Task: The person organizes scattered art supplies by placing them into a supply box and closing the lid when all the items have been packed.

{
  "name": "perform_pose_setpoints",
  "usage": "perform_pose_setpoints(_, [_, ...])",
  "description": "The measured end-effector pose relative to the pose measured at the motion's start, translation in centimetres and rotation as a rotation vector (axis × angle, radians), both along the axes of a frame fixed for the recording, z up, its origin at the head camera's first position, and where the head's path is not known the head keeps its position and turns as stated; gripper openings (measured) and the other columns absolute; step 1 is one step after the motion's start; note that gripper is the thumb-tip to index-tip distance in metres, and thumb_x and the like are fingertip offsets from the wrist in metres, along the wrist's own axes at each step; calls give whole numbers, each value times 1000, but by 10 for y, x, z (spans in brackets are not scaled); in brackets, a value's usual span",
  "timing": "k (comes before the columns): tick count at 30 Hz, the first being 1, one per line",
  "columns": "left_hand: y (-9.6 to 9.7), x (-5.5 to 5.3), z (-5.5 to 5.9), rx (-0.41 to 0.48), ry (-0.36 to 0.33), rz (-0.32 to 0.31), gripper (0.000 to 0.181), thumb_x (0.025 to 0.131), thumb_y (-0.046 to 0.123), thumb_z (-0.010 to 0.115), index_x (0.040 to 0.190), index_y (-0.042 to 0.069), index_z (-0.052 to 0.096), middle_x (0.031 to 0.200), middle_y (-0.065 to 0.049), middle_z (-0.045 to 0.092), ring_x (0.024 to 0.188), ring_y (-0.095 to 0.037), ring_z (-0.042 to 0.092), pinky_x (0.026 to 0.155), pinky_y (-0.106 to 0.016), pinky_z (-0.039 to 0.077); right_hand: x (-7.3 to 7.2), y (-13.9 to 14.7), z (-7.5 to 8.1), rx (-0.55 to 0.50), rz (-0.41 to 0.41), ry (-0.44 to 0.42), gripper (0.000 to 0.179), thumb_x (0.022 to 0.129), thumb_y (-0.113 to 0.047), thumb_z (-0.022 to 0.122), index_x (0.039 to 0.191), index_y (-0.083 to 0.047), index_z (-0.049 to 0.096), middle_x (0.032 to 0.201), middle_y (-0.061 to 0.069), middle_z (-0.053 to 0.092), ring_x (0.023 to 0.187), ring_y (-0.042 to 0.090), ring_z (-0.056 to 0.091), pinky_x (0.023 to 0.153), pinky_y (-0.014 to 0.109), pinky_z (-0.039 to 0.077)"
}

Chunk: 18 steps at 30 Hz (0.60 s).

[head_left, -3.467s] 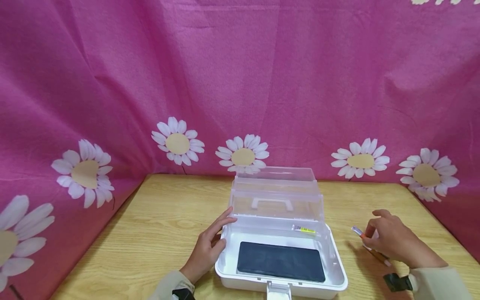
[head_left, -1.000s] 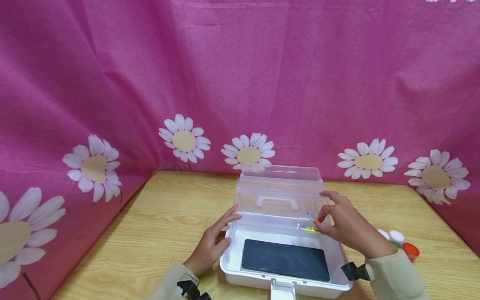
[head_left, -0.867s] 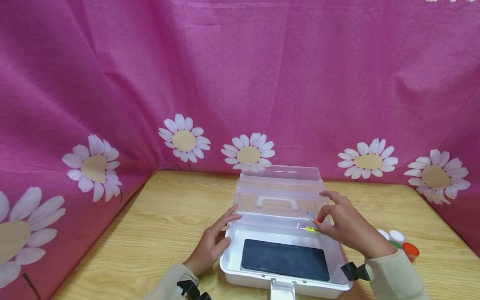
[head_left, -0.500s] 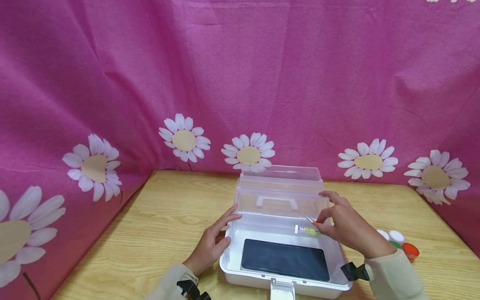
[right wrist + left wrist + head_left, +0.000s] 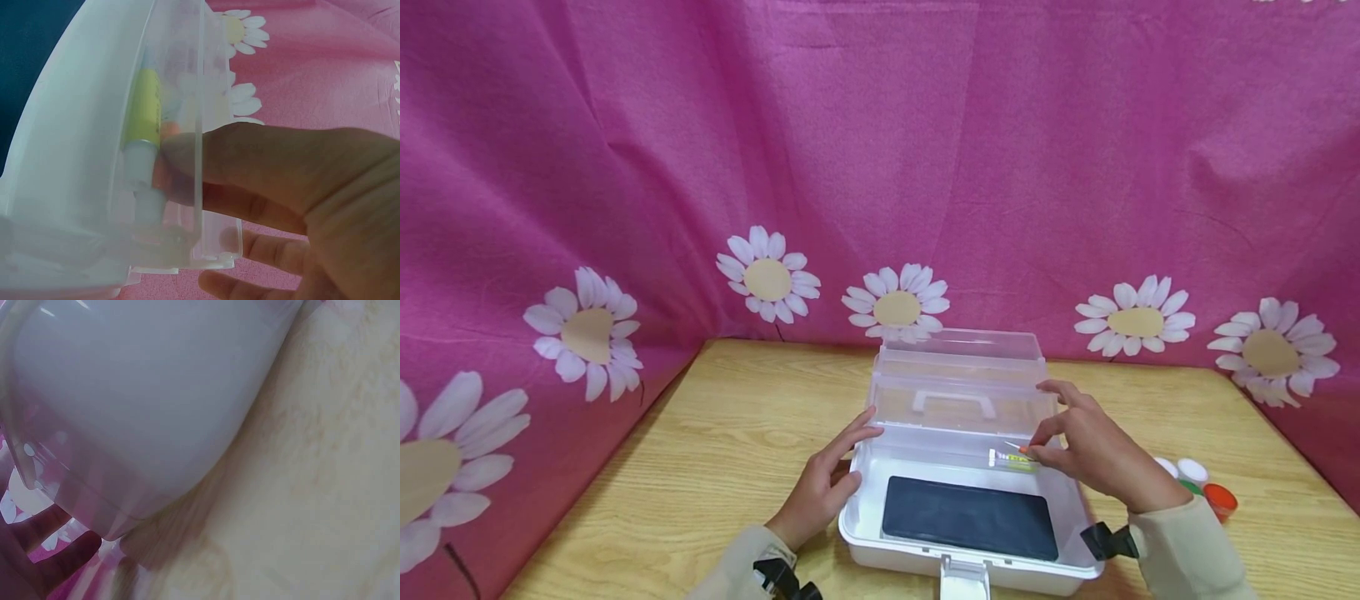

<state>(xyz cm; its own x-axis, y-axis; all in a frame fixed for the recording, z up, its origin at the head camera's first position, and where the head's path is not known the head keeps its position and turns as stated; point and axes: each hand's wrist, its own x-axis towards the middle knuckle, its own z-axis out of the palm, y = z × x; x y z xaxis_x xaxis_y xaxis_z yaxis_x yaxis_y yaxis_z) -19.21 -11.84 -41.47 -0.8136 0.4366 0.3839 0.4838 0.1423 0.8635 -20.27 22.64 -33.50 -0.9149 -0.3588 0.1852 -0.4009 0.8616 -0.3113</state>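
A white plastic box (image 5: 895, 562) stands on the table with its clear lid (image 5: 955, 367) raised at the back. My right hand (image 5: 1090, 450) pinches a small orange-labelled tube (image 5: 164, 172) between thumb and forefinger, inside the clear tray along the box's back. Beside it in that tray lies a yellow-labelled tube (image 5: 145, 109) with a white cap. A dark flat rectangular thing (image 5: 970, 518) lies on the box floor. At the box's left side rests my left hand (image 5: 820, 487), its fingers stretched toward the lid hinge and its thumb at the rim.
Right of the box, partly behind my right forearm, stand small round pots: a red one (image 5: 1221, 499), a white-topped one (image 5: 1192, 472) and a green one (image 5: 1191, 487). A pink flowered cloth (image 5: 1000, 167) hangs behind the wooden table (image 5: 737, 400). The box latch (image 5: 965, 577) hangs down in front.
My right hand has brought the orange-labelled tube from the table at the right into the box's back tray. Lately the tube has tilted flatter and lower. My left hand stays at the box.
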Motion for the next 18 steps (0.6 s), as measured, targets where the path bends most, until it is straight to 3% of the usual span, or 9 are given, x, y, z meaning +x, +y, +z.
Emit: perform_pose_setpoints(18, [0,-1,-1,-5,-13,13,57,88,-13,47,141,9,46,159,-5,24,141,-25,31,101,-36,44,-1,2,1,-24,-14,-45,10,74,-20,83,83,-23,80,142,22,39,122,47,38,90,67,42])
